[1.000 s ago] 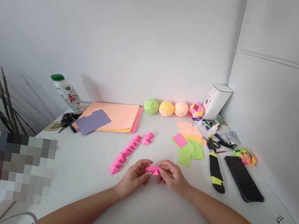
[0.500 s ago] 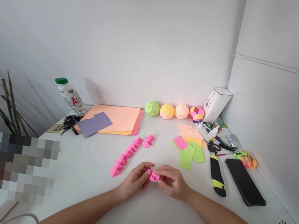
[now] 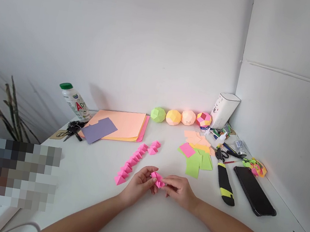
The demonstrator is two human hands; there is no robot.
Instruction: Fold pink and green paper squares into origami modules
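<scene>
one pink folded paper point(image 3: 157, 178): left hand point(image 3: 140, 184) pinches it, right hand point(image 3: 181, 191) pinches its right end (contact partly hidden); pink pieces point(image 3: 137, 155) lie left of the fingers.

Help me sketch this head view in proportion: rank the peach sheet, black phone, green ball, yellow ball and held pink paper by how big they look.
1. Peach sheet
2. Black phone
3. Green ball and yellow ball: too alike to rank
4. Held pink paper: smallest as it shows, though partly covered
</scene>
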